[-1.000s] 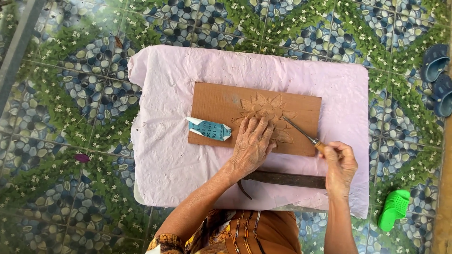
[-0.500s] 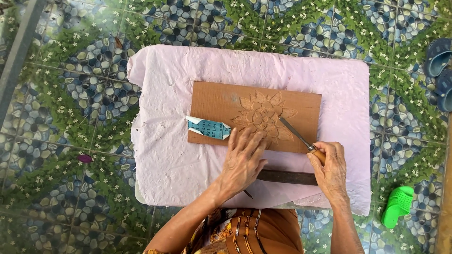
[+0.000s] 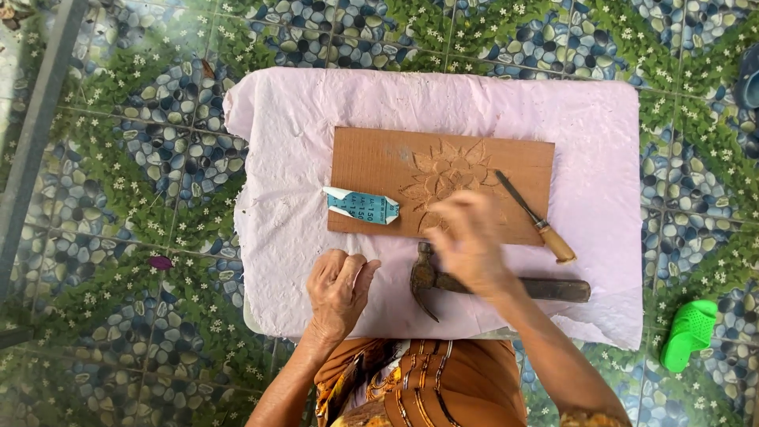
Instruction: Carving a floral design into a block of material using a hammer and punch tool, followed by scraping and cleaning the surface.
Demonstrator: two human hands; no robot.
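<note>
A brown wooden board (image 3: 379, 158) with a flower carved into it (image 3: 447, 170) lies on a pale pink cloth (image 3: 316, 111). A folded blue and white paper (image 3: 364, 205) rests on the board's lower left edge. My left hand (image 3: 340, 289) rests on the cloth below the board, fingers loosely bent, holding nothing. My right hand (image 3: 470, 241) is blurred with motion over the board's lower edge, just above a hammer (image 3: 553, 289) lying on the cloth. A wooden-handled chisel (image 3: 538, 221) lies loose on the board's right end, apart from both hands.
The cloth covers a low surface on a floor tiled in a blue pebble and green leaf pattern (image 3: 118, 198). A green sandal (image 3: 689, 332) lies at the lower right. A grey metal bar (image 3: 39, 134) runs along the left.
My right hand has let go of the chisel, which now lies on the board, and moved left. My left hand has drawn back off the board onto the cloth.
</note>
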